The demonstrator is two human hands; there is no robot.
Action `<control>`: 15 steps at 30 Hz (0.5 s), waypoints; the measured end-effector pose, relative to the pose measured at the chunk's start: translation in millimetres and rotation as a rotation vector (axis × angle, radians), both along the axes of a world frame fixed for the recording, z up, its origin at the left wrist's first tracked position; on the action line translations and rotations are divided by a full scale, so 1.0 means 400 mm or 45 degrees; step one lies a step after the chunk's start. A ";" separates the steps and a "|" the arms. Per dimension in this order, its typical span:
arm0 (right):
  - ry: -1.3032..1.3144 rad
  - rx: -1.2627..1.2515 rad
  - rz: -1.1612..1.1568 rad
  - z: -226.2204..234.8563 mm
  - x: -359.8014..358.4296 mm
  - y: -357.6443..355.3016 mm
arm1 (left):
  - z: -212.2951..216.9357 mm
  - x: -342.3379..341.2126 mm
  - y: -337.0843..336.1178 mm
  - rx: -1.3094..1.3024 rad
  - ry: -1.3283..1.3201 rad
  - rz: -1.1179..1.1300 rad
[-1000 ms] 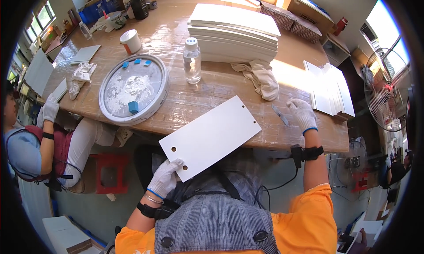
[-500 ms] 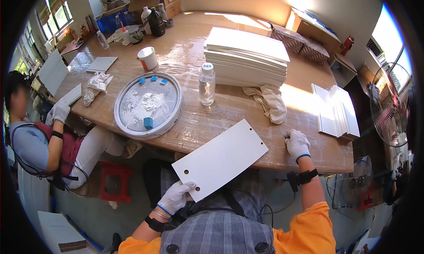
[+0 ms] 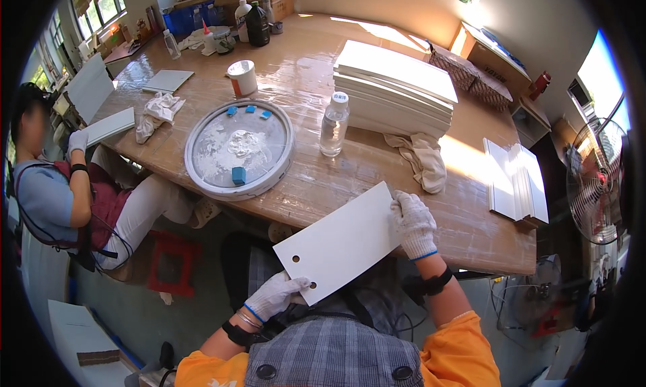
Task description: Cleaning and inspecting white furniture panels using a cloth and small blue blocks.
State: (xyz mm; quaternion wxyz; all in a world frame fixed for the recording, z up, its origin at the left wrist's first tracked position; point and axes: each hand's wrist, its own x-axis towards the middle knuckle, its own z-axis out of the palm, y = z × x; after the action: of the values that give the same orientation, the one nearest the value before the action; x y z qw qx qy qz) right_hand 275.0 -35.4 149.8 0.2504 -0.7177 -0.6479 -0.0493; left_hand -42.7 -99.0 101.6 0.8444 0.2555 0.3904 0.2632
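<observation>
Both my hands wear white knit gloves. My left hand (image 3: 277,295) grips the near corner of a flat white rectangular panel (image 3: 340,244) that has two small holes near that end. My right hand (image 3: 413,224) holds the panel's far right edge. The panel lies tilted over my lap, its far end reaching the front edge of the wooden table (image 3: 377,178). On the table ahead lie a round grey tray (image 3: 202,159) with white paste and small blue blocks, a clear plastic bottle (image 3: 334,124) and a crumpled beige cloth (image 3: 425,159).
A tall stack of white panels (image 3: 397,87) sits at the table's middle back, a smaller stack (image 3: 517,184) at the right end. A white cup (image 3: 241,77) and bottles stand farther back. Another person (image 3: 54,185) sits at the left holding a panel. A fan (image 3: 599,185) stands at the right.
My right hand has left the table edge and taken hold of the panel's right edge. The panel has come lower and closer to my lap.
</observation>
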 end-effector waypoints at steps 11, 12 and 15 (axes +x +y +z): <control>-0.456 -0.116 0.439 -0.061 -0.299 -0.019 | -0.012 -0.001 -0.004 0.085 -0.062 -0.104; -0.445 -0.240 0.506 -0.074 -0.346 -0.042 | -0.014 -0.002 -0.002 0.056 -0.054 -0.145; -0.351 -0.218 0.791 -0.074 -0.407 -0.067 | -0.038 0.001 -0.007 0.017 -0.122 -0.110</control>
State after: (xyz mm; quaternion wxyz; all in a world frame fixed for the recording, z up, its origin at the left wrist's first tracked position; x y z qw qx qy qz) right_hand 112.1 -62.2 120.4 0.1026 -0.4913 -0.8648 -0.0127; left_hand -42.5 -101.7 86.4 0.8710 0.2648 0.3363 0.2412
